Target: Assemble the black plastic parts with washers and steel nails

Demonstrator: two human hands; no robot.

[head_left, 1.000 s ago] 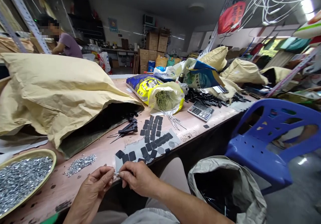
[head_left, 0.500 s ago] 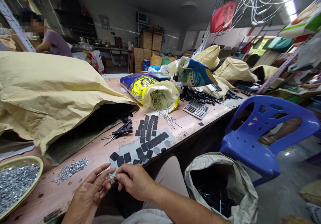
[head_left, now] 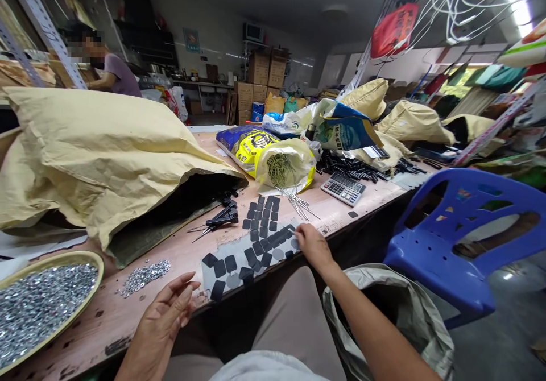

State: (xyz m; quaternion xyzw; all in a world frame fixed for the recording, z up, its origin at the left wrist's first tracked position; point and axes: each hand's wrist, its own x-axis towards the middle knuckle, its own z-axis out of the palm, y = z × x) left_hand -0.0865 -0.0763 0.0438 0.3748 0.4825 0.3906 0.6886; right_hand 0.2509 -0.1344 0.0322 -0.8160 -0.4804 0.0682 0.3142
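Observation:
My left hand is raised at the table's front edge, palm inward, fingers loosely curved and apart from the thumb. No object shows in it. It is near a small pile of metal washers. My right hand reaches over the right end of a grey sheet, its fingers bent together and the tips partly hidden; whatever they may hold cannot be seen. Black square pads lie on the sheet, with several more in rows beyond. Thin metal rods stick out of a yellow bag beyond my right hand.
A yellow-rimmed bowl of washers stands at left. A large beige sack gapes beside black clip-like parts. A calculator lies at right. An open sack and blue chair stand off the table; a person is behind.
My hands have parted. They were together over a thin metal piece; my right hand has moved right and forward to the sheet's end, and the piece is no longer visible. The view has shifted left.

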